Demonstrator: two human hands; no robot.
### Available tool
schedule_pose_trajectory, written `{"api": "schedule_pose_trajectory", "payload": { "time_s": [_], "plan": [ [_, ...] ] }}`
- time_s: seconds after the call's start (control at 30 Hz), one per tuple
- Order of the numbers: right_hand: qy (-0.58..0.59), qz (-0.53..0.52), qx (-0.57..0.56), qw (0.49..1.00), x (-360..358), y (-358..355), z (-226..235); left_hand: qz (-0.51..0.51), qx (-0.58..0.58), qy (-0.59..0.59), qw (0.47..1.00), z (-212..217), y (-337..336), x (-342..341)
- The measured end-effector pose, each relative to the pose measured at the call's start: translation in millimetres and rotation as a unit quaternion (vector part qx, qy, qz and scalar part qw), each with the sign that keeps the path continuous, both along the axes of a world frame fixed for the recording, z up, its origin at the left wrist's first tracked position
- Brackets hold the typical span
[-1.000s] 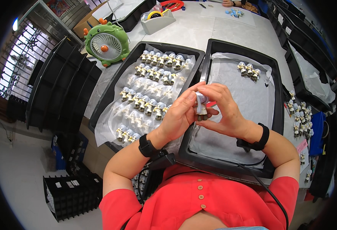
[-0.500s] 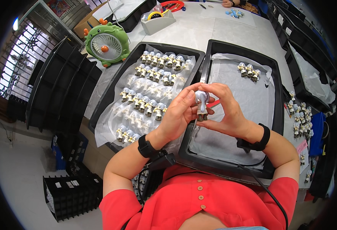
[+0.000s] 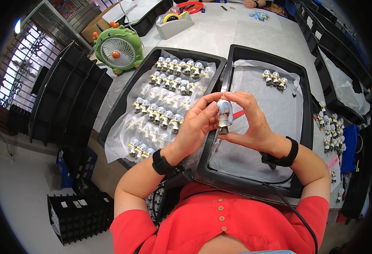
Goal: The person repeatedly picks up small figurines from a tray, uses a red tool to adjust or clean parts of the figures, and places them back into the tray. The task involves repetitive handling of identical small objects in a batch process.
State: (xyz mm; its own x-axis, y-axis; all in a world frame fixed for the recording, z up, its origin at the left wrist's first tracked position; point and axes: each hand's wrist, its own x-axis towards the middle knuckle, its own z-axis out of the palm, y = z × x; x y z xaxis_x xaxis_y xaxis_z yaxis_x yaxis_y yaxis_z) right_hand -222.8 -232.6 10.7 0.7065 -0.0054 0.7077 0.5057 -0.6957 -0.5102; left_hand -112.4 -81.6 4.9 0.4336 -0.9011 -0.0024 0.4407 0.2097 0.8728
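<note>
A small figurine with pale blue-grey hair, a white outfit and dark feet stands upright between my two hands. My right hand spans it, index finger at its head and thumb under its feet. My left hand is closed at its left side, thumb and fingers by the head and body. Below them is a black tray lined with white paper, with several like figurines at its far end. To the left, another black tray carries rows of figurines, some under thin translucent sheeting.
A green fan and a grey tape dispenser stand at the back left. More figurines lie on the table at right, beside a blue bin. Black crates are at lower left. Another person's hand is at the far edge.
The figurine has turned between my fingers and now shows a different side. My hands have hardly moved otherwise, and the trays stay as they were.
</note>
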Motion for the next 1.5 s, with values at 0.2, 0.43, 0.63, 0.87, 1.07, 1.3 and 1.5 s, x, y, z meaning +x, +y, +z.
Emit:
{"api": "schedule_pose_trajectory", "payload": {
  "time_s": [0.2,0.43,0.63,0.87,1.07,1.3,1.5],
  "plan": [
    [0.044,-0.001,0.049,0.998,-2.4,0.1,0.6,-0.003,0.014,0.008,1.000,2.0,1.0,-2.2],
    [0.043,-0.005,0.049,0.998,-2.7,0.1,1.1,-0.013,0.023,-0.009,1.000,5.4,1.7,-4.8],
    [0.020,0.004,0.001,1.000,0.7,-1.7,-4.7,0.072,-0.007,-0.119,0.990,4.0,0.4,-11.1],
    [-0.001,-0.008,-0.040,0.999,2.7,-0.4,-3.9,0.083,-0.005,-0.218,0.972,7.2,2.4,-13.7],
    [0.009,-0.003,-0.022,1.000,2.5,0.2,-3.9,0.065,-0.001,-0.211,0.975,8.0,4.7,-13.0],
    [0.016,-0.009,-0.011,1.000,2.5,0.5,-6.9,0.054,0.007,-0.159,0.986,7.0,1.6,-14.7],
    [0.011,-0.003,-0.009,1.000,3.0,0.8,-6.2,0.051,-0.005,-0.137,0.989,6.8,1.0,-14.2]
  ]
}}
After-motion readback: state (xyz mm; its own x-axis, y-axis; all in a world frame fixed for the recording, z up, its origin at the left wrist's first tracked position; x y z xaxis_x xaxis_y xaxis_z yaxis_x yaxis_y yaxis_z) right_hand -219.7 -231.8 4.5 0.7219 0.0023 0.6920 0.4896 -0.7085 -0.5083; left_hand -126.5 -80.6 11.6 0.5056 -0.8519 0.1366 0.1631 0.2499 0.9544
